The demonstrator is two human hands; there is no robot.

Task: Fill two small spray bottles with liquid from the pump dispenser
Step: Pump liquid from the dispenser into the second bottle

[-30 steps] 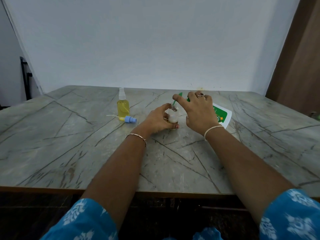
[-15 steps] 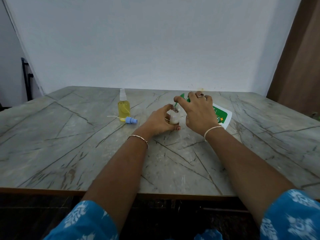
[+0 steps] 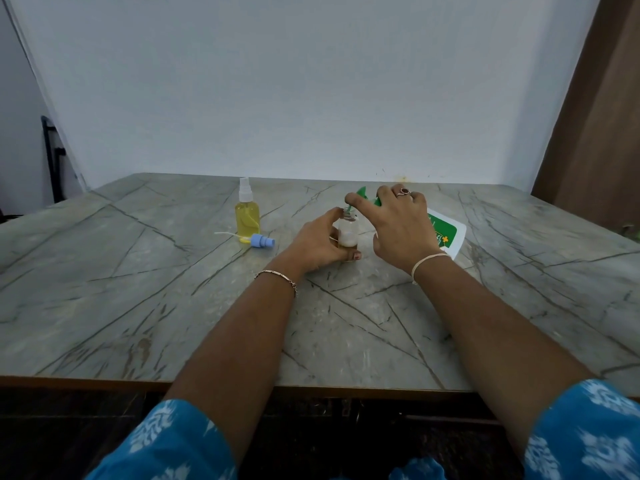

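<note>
My left hand [image 3: 317,242] grips a small clear spray bottle [image 3: 347,233] that stands uncapped on the table, with a little pale liquid at its bottom. My right hand [image 3: 398,225] holds the tilted white pump dispenser [image 3: 446,235] with the green label, fingers over its green pump head [image 3: 362,195]. The green nozzle points down at the small bottle's open neck. A second small spray bottle [image 3: 247,216], filled with yellow liquid and capped in white, stands further left. A blue spray cap [image 3: 262,241] with its white tube lies in front of it.
The grey marble table [image 3: 138,299] stretches wide on both sides, its front edge close to me. A white wall rises behind it, a brown panel [image 3: 595,116] stands at the right and a dark frame [image 3: 52,157] at the far left.
The camera view has shifted slightly. My right hand's fingers have moved a little over the green pump head; the left hand still holds the small bottle in place.
</note>
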